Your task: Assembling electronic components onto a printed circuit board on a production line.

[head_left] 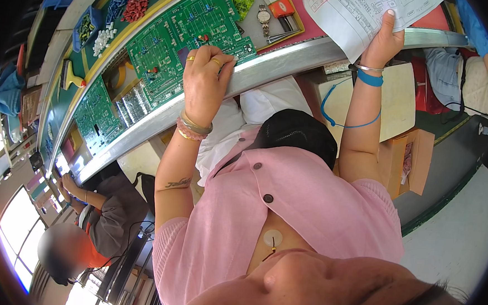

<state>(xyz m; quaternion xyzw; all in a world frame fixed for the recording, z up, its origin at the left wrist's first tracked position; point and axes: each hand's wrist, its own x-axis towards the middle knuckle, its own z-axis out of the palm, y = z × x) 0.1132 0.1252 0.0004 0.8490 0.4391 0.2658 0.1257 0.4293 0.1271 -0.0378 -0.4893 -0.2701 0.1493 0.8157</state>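
My left hand point(206, 83) rests over the near edge of a green circuit board point(173, 33). Its fingers are curled and pressed together; whatever they may hold is hidden beneath them. Small blue, red and other parts stand on the board around the hand. With thumb and fingers, my right hand point(383, 45) grips a sheet of paper point(355, 17) printed with a line diagram. The paper is raised and bends downward at its near corner. A blue wrist strap point(370, 77) with a loose blue cord circles my right wrist.
Red parts point(136, 6), white parts point(102, 41) and a blue bin point(86, 29) lie beyond the board. A wristwatch point(263, 18) sits in a tray at the back. A second green board point(98, 118) is at left. A metal rail point(294, 54) edges the bench; a co-worker point(111, 217) sits left.
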